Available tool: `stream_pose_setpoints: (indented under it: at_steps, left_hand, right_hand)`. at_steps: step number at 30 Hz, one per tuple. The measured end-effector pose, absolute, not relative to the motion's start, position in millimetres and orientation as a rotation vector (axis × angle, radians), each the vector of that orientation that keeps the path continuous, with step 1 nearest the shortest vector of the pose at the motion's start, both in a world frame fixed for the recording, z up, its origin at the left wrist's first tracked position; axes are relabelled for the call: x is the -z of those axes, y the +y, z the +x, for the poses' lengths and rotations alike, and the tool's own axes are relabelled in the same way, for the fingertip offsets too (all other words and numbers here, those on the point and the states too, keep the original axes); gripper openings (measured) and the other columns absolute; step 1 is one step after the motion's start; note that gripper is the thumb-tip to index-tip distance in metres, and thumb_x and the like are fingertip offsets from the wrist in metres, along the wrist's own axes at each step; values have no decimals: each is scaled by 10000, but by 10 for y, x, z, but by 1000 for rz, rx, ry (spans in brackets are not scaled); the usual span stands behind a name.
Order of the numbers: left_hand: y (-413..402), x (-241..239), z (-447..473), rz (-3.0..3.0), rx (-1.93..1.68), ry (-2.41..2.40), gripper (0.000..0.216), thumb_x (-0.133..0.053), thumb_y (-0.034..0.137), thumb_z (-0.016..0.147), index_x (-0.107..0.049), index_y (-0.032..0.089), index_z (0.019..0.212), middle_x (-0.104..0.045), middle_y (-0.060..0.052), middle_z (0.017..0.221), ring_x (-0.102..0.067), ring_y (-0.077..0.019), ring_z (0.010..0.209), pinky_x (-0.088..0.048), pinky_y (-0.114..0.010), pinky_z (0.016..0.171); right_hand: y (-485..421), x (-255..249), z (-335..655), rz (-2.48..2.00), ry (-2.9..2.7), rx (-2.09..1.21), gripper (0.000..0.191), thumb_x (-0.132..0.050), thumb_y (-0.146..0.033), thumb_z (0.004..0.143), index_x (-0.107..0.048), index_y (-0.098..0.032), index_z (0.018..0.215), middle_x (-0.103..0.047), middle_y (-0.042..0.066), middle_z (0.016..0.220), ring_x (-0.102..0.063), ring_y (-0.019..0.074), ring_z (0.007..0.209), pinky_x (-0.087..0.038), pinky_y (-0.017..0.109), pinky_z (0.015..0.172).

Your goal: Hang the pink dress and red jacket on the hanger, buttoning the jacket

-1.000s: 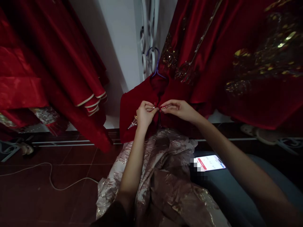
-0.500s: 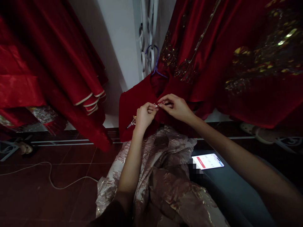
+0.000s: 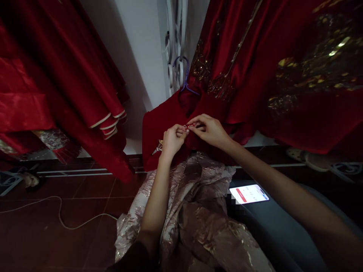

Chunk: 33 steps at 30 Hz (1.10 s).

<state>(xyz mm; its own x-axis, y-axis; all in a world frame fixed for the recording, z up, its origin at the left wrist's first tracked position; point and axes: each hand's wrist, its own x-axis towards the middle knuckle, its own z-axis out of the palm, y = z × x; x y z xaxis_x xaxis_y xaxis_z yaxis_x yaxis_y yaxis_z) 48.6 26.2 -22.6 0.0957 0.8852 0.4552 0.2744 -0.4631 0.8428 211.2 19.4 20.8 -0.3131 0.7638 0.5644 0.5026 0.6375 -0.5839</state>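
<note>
Evidently, the left hand (image 3: 173, 140) and right hand (image 3: 211, 130) pinch the front of the red garment (image 3: 164, 119), spread just beneath their fingertips; light, level tension should prevent puckering.

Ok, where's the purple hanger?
Head view, upper centre: the purple hanger is in the neck of the red garment, its hook by the white metal scrollwork.

A dark sleeve (image 3: 138, 251), black or nearly so, covers the left upper arm and ends near the elbow, leaving a slender left forearm (image 3: 155, 194) bare; the right forearm (image 3: 263, 172) is bare too. Left hand (image 3: 173, 140) and right hand (image 3: 210, 130) are ungloved and slim-fingered, with reddish fingernails (image 3: 189, 124) apparently flecked with tiny pale ornaments
</note>
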Motion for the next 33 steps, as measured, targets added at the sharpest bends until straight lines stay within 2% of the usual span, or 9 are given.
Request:
stream_pose_setpoints:
  at_steps: [5, 13, 26, 33]
  left_hand:
    - [263, 219, 478, 1808, -1385, 1127, 87, -602, 197, 761, -588, 153, 835, -674, -39, 827, -636, -92, 701, -507, -199, 647]
    - [112, 103, 478, 2033, -1329, 1088, 101, -583, 176, 788, -563, 180, 887, -676, -34, 877, -653, -108, 781, -514, -235, 751]
    - [260, 227, 380, 1873, -1468, 1114, 118, -559, 231, 820, -625, 163, 888, -694, -54, 898, -653, -117, 820, -508, -247, 787]
    - [169, 176, 427, 2022, -1334, 1182, 109, -567, 201, 805, -610, 178, 902, -685, -48, 907, -649, -132, 824, -500, -257, 774]
  right_hand:
    - [199, -223, 2109, -985, -2005, -395, 198, -603, -316, 789, -665, -186, 925, -583, 72, 931, -602, 145, 763, -543, 284, 662]
    - [205, -229, 2111, -1001, -2028, -350, 192, -595, -283, 783, -666, -200, 941, -574, 71, 924, -598, 153, 781, -547, 292, 676]
    - [243, -140, 2141, -983, -1973, -431, 229, -606, -363, 785, -675, -205, 936, -583, 68, 922, -596, 150, 771, -552, 286, 650]
    - [238, -117, 2090, -994, -1969, -443, 211, -612, -346, 780, -675, -209, 928, -581, 68, 932, -599, 156, 784, -555, 290, 661]
